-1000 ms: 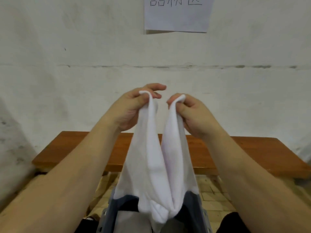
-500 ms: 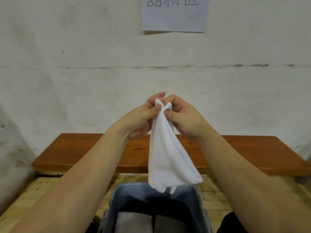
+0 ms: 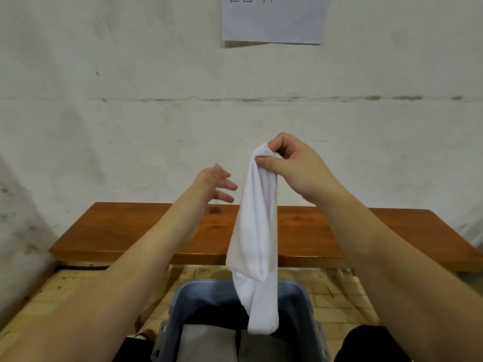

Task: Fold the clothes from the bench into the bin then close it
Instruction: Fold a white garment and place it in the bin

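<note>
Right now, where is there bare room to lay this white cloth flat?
The bench shows bare wood on both sides of the hanging white cloth, which the right hand pinches; the left hand is open. The bin below already holds folded clothes.

At twelve o'clock I see a paper sheet (image 3: pixel 271 24) on the white wall (image 3: pixel 130 113); yellow tiled floor (image 3: pixel 86 286) below.

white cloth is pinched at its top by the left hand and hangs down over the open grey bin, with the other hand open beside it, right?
Not quite: the head view shows the right hand pinching the top of the white cloth, not the left. The left hand is the open one beside it, holding nothing. The rest stands: the cloth hangs down over the open grey bin.
</note>
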A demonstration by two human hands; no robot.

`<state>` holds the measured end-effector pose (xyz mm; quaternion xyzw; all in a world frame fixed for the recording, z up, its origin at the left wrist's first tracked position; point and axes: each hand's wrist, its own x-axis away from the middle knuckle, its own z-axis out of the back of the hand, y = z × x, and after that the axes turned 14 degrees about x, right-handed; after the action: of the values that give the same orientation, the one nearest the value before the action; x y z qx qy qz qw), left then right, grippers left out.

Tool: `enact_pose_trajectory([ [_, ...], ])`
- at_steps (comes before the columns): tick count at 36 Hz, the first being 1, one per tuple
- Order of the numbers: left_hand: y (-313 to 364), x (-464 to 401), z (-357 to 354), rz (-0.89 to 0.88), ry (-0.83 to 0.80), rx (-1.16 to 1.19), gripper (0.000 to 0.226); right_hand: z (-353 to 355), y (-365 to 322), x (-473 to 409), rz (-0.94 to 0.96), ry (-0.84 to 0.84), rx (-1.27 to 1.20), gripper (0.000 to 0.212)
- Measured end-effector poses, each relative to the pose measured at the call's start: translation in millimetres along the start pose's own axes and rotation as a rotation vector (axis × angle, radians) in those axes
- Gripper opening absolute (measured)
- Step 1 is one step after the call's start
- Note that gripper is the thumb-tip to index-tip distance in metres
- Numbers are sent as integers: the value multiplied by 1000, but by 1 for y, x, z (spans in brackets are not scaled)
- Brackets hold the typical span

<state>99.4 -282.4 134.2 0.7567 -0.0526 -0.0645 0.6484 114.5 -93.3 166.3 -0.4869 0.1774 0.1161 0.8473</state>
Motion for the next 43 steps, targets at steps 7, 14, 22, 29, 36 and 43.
enact_pose_trajectory([
  [7,-35,36,1,-34,-275,-585,93,-1,-4,-1,-25,31,123,16],
  [14,-44,0,33,-139,34,-846,8,23,9,3,-59,62,211,11],
  [22,-14,-31,62,-100,60,-348,5,56,45,10,-200,-124,377,40],
  [29,2,-41,62,-117,-27,-287,5,54,58,18,-281,-314,581,9],
  [36,13,-43,63,-216,-31,-486,8,49,75,15,-252,-201,451,13],
  [43,6,-46,69,-152,-37,-418,7,43,101,12,-341,-175,84,10],
])
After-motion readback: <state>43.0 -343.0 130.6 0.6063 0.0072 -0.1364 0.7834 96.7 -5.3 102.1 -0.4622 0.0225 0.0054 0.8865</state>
